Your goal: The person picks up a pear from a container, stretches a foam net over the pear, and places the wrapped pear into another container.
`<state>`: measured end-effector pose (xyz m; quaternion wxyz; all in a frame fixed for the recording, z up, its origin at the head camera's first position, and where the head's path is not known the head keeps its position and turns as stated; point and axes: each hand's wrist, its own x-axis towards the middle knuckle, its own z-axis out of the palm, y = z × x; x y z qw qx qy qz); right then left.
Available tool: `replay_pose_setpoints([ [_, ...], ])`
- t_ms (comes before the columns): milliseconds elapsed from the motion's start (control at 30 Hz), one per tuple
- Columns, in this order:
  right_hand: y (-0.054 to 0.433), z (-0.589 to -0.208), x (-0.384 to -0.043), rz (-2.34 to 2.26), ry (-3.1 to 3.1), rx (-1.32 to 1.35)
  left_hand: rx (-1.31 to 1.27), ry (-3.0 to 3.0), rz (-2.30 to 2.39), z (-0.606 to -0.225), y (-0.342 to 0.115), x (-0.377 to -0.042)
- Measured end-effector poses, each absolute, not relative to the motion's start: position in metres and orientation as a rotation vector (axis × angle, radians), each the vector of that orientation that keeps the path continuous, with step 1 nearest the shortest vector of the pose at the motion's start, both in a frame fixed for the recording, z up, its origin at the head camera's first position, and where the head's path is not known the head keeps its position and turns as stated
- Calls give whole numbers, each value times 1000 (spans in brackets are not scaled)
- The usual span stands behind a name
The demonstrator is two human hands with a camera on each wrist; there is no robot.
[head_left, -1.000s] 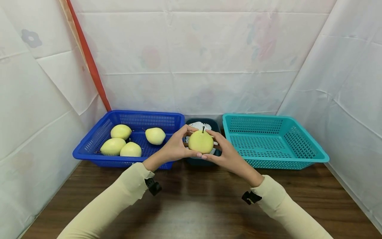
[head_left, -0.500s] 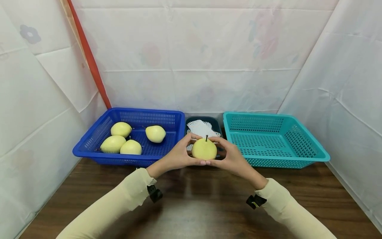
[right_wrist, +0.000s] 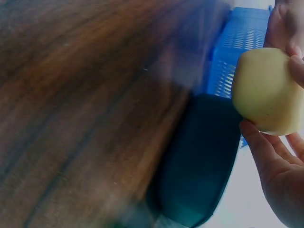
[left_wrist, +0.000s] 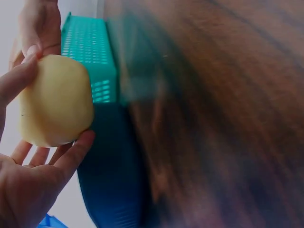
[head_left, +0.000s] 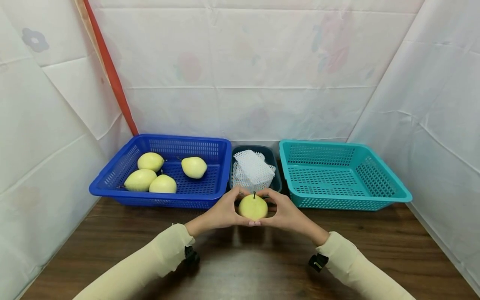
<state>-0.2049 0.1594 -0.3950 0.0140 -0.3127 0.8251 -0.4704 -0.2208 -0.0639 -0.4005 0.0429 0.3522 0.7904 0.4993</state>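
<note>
Between my two hands a pale yellow pear (head_left: 253, 207) is held stem up, in front of the small dark bin. My left hand (head_left: 223, 211) grips its left side, and my right hand (head_left: 286, 213) grips its right side. Both thumbs meet at the near side of the pear. In the left wrist view the pear (left_wrist: 57, 102) rests between thumb and fingertips, above the table. The right wrist view shows the pear (right_wrist: 267, 92) held the same way. White foam net sleeves (head_left: 255, 168) lie in the dark bin (head_left: 278, 183) just beyond the hands.
At the left, a blue basket (head_left: 157, 200) holds several pears (head_left: 140, 180). A teal basket (head_left: 348, 204) stands at the right with nothing seen in it. All three containers sit on a dark wooden table (head_left: 240, 266), against a white cloth backdrop (head_left: 240, 75).
Both hands have come lower and nearer with the pear, so the foam net sleeves in the dark bin show more fully. The baskets and the other pears stay put.
</note>
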Motion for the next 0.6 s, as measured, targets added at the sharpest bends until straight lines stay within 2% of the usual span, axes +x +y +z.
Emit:
replay_pose_setpoints([
  [600, 156, -419, -204, -1342, 2564, -965, 1058, 2493, 1406, -424, -66, -219],
])
